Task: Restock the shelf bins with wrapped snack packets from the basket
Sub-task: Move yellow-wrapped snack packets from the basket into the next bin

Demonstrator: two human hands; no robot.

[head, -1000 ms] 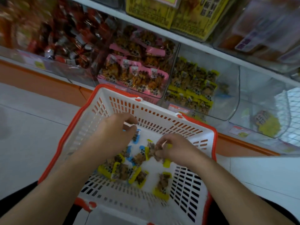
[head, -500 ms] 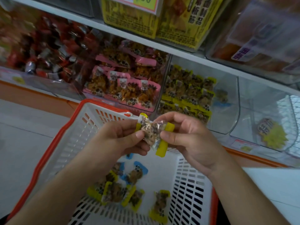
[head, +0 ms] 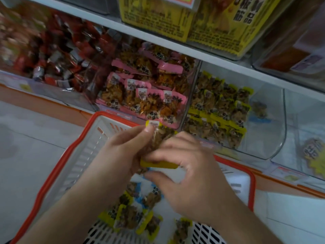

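1. A small bunch of wrapped snack packets (head: 159,141) is held above the basket (head: 84,148) between both hands; clear film shows brown, crumbly contents, and the sealed ends are yellow, one at the top and one along the bottom.
2. The left hand (head: 121,154) is curled round the left side of the bunch, its thumb pressed against the upper yellow end.
3. The right hand (head: 191,175) is closed over the right side, fingers laid across the film and the lower yellow strip; its edges are blurred.
4. Below the hands, loose packets (head: 133,213) with yellow and blue ends are seen lying on the white, red-rimmed basket's floor.
5. Just beyond the hands, a clear shelf bin (head: 263,134) is partly filled with matching yellow-ended packets (head: 219,110).
6. Beyond and left of the hands, pink-ended packets (head: 146,90) are packed in the neighbouring bin, and red-wrapped snacks (head: 52,55) are heaped farther left.
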